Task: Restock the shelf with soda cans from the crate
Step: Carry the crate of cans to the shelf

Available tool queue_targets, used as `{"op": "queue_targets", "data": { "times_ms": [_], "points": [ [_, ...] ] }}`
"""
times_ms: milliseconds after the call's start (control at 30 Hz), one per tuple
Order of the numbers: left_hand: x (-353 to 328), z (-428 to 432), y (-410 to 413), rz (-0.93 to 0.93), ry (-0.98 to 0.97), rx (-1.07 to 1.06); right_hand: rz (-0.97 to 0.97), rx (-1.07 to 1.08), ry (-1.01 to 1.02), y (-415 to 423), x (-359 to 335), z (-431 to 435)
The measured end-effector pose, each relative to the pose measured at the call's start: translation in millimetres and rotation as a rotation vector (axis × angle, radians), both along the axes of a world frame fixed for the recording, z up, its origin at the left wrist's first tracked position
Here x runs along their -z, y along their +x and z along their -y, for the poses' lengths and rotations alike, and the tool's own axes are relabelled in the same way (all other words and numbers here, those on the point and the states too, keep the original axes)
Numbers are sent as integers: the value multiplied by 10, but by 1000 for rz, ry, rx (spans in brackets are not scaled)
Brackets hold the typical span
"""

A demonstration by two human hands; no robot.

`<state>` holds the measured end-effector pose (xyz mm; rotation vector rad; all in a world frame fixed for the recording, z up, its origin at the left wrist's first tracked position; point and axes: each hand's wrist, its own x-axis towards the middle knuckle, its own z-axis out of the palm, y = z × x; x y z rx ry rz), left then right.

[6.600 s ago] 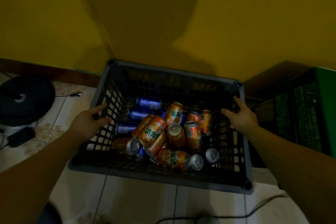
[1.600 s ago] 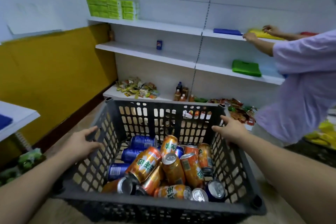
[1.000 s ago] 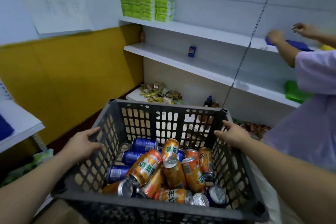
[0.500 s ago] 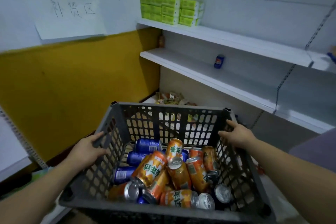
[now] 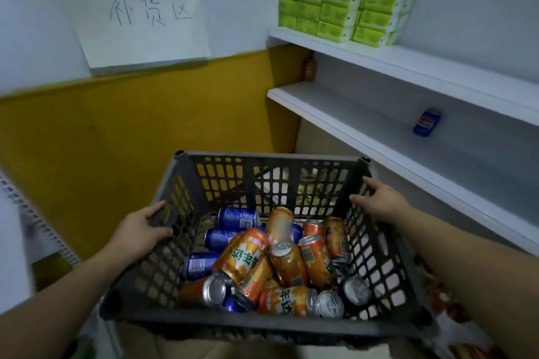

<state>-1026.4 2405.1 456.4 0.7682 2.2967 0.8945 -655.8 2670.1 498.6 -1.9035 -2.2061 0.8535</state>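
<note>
I carry a grey slotted crate [image 5: 271, 163] in front of me, off the floor. My left hand [image 5: 140, 232] grips its left rim and my right hand [image 5: 379, 202] grips its right rim. Inside lie several orange soda cans [image 5: 242, 253] and several blue soda cans [image 5: 237, 217] in a loose heap. The white middle shelf [image 5: 364, 122] runs along the right, and a single blue can [image 5: 426, 122] stands on it.
Green tissue packs [image 5: 341, 11] are stacked on the upper shelf [image 5: 408, 64]. A handwritten paper sign [image 5: 145, 23] hangs on the wall above a yellow panel [image 5: 116, 131]. A small brown object [image 5: 308, 70] sits in the shelf corner. Snack packets [image 5: 455, 309] lie low right.
I have lifted the crate from the floor and carried it to the shelves, turning left and closer. The person in the purple shirt has left view. Both hands keep their grip.
</note>
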Motion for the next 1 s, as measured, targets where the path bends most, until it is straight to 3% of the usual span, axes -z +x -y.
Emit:
{"op": "queue_targets", "data": {
  "times_ms": [600,800,1000],
  "points": [
    [283,-986,-1930,25,-10,-210,63,-199,25,-2621,207,-1770],
    [705,-1202,-2139,85,-15,-320,80,-333,-11,-3256,676,-2393],
    [1282,-1526,-1881,120,-63,-507,30,-510,-204,-3754,1456,-3081]
  ]
}}
